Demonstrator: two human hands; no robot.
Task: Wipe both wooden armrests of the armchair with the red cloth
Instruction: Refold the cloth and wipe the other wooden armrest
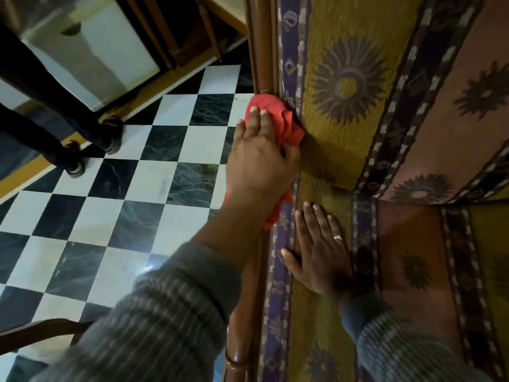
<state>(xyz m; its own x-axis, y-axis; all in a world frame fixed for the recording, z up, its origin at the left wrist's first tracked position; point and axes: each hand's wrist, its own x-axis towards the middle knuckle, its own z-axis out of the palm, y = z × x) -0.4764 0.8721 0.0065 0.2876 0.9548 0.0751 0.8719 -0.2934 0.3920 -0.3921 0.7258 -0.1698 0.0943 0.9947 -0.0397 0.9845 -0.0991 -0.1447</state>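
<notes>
Fingers of the left hand (260, 161) lie spread over the bunched red cloth (275, 119), pressing it down onto the wooden armrest (264, 51), with a loose tail of cloth hanging out below the wrist. Just right of it and nearer, the right hand (319, 255) rests flat and unclenched on the seat cushion (330, 155), grasping nothing, a ring on one finger. To do this stroke well, I would keep the palm's weight on the cloth and run it along the rail's full length, far end to near end, wrapping the cloth over the rounded edge so the outer side gets wiped too, and gather up the trailing tail. Only this left-hand armrest shows; the other is out of view, so half the task is probably still ahead. The upholstery is patterned gold, purple and rust with sunburst motifs. Left of the chair lies a black-and-white checkered floor (124, 188), where another person's dark-trousered legs (55, 106) stand at the far left
</notes>
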